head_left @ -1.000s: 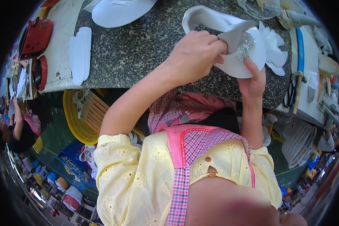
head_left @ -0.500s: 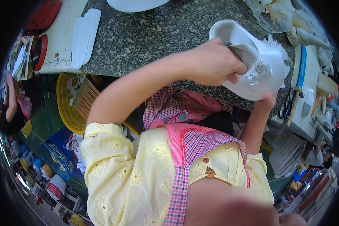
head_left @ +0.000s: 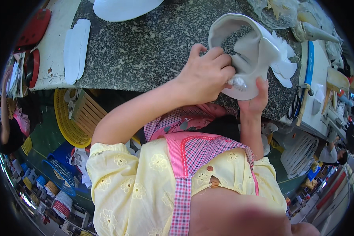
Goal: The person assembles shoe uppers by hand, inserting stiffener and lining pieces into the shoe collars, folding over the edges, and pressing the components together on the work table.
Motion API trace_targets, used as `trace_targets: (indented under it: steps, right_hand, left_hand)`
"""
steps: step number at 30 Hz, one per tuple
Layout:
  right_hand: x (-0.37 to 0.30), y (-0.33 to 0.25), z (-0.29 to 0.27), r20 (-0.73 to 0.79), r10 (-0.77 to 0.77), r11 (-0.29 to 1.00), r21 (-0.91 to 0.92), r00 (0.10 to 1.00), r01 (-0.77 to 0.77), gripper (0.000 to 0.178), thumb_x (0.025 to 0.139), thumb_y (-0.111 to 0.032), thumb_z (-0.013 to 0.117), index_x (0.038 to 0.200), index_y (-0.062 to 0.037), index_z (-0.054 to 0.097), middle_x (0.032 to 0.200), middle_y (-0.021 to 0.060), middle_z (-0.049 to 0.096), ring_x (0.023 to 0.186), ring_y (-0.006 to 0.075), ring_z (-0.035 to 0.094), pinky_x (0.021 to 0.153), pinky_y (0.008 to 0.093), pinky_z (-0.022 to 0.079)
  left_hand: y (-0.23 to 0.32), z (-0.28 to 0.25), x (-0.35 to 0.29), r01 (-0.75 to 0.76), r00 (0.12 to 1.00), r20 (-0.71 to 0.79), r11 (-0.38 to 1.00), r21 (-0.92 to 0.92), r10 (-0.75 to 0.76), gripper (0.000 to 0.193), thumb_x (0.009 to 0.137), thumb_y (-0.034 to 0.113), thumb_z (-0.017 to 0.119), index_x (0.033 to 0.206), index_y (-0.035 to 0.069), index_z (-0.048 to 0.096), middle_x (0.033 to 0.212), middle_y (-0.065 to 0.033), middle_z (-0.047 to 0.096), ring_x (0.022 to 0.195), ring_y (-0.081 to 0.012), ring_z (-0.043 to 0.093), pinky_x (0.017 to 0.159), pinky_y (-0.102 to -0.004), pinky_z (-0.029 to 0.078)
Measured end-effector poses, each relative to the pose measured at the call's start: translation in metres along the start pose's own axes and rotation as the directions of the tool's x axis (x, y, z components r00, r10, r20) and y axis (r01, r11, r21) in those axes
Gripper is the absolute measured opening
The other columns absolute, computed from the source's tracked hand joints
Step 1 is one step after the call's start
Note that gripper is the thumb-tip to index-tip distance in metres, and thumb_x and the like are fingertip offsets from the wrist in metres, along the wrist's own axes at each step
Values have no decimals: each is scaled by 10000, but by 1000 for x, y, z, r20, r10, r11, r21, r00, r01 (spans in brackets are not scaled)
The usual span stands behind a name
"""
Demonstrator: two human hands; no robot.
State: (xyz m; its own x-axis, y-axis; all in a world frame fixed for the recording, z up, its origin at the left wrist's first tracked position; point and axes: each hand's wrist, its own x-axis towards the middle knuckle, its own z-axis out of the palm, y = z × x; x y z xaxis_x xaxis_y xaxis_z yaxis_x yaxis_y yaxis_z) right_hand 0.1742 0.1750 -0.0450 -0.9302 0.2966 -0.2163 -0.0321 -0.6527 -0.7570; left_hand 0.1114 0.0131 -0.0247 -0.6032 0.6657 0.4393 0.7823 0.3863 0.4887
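Over the near right part of the speckled stone tabletop (head_left: 137, 51), I hold a white shoe upper (head_left: 269, 49). Its looped opening faces up, and a shiny clear ornament (head_left: 238, 83) sits near its front end. My left hand (head_left: 206, 72) has its fingers curled and closed on the upper's left edge, beside the ornament. With the thumb on top, my right hand (head_left: 255, 97) grips the near right side; its other fingers are hidden underneath. White pieces with petal-like ends (head_left: 283, 63) stick out at the upper's right.
White sole-shaped pieces (head_left: 76, 51) lie at the table's left, and a white rounded piece (head_left: 126, 8) at the far edge. Plastic bags (head_left: 277, 13), scissors (head_left: 297, 104) and a blue strip (head_left: 308, 67) are on the right. A yellow basket (head_left: 69, 122) stands below left.
The shoe upper has turned so its opening now shows more. My left hand has moved left from inside the opening to the upper's left edge; my right hand has shifted left too.
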Motion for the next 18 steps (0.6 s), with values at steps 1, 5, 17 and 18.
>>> trace_targets:
  steps: [1,5,17,18]
  right_hand:
    - [-1,0,1,127,-32,996,-74,991,41,596,751,-241,547,1222,55,332,1157,177,471,1045,283,499,910,408,397]
    - [-1,-12,-4,275,60,988,-157,959,-17,787,688,-327,581,1300,27,237,1262,183,378,1149,317,416,976,436,330]
    - [-3,-13,13,35,-185,932,-310,982,187,271,813,-107,551,1018,70,525,884,118,600,736,160,605,632,276,500]
    - [-2,-13,14,28,-194,944,-266,981,194,269,811,-106,556,1012,70,527,887,117,599,737,159,605,633,276,500]
  left_hand:
    - [-5,-6,5,-39,990,133,994,-103,53,261,599,190,688,814,98,573,823,-17,496,872,-188,474,806,-395,309]
    - [-19,-23,18,-130,865,461,977,-172,196,199,606,133,677,769,80,576,826,-20,506,922,-183,463,819,-405,325]
    - [1,-5,2,127,992,62,864,-488,-111,355,620,309,725,880,88,624,688,-24,557,683,-188,523,714,-328,352]
    - [3,-5,3,127,992,65,865,-486,-109,355,620,309,725,880,88,624,688,-24,557,683,-188,523,714,-328,352]
